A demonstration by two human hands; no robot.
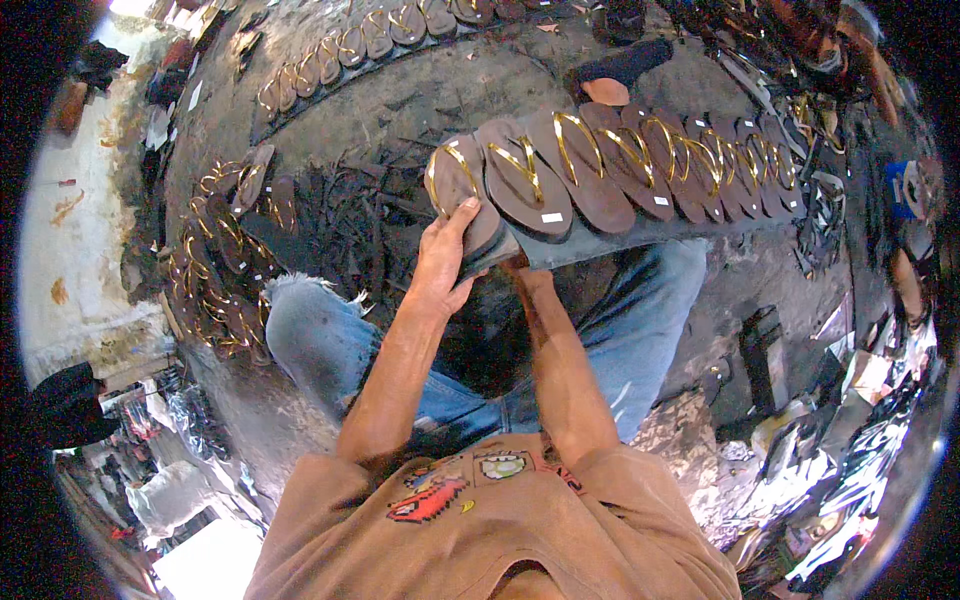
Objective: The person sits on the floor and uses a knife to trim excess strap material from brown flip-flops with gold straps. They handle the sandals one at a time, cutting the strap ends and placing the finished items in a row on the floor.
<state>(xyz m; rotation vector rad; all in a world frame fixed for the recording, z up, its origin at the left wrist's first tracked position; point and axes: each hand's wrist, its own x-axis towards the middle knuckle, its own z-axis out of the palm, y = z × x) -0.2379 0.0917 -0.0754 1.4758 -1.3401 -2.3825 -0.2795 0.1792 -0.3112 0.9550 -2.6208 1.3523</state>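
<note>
A brown flip-flop with a gold strap (484,222) is at the left end of a row of similar flip-flops. My left hand (440,258) grips it by the near end, thumb on top and fingers curled beneath. The other flip-flops, such as one with a white label (525,200), lie side by side along a dark grey board (600,246) that stretches right over my knees. My right hand (522,266) reaches under the board's left part, close to my left hand. Its fingers are hidden there, so their grip does not show.
Dark cut scraps (350,225) litter the floor beyond my left knee. More gold-strapped flip-flops (215,265) are heaped at the left. Another row of flip-flops (375,40) lies at the far side. Another person's foot (606,92) rests beyond the board. Plastic wrappings (850,480) lie at right.
</note>
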